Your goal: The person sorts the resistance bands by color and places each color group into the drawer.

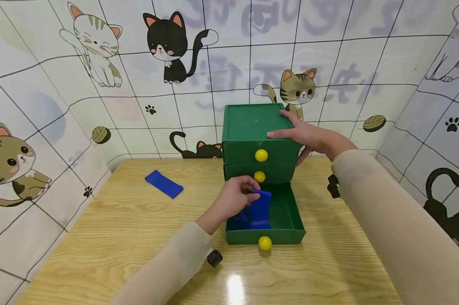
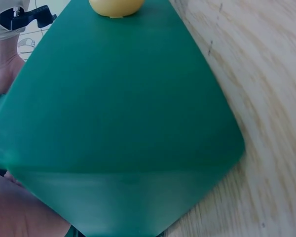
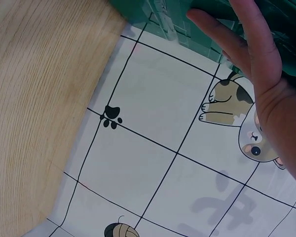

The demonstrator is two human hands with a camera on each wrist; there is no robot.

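Observation:
A green drawer cabinet (image 1: 258,123) with yellow round knobs stands at the back of the table. Its bottom drawer (image 1: 286,212) is pulled out; the two drawers above it are in. Over the left part of that drawer, my left hand (image 1: 235,197) pinches the top edge of a blue strip (image 1: 261,209) between thumb and fingers. The strip hangs down inside the drawer, partly covered by the hand. My right hand (image 1: 305,133) rests with spread fingers on the cabinet's top and right side. In the left wrist view, the drawer's green front (image 2: 118,103) hides most of the left hand.
Another flat blue strip (image 1: 164,184) lies on the wooden table (image 1: 138,237), left of the cabinet. A wall covering (image 1: 237,63) with cartoon cats rises behind and on both sides. The bottom drawer's yellow knob (image 1: 265,243) juts toward me.

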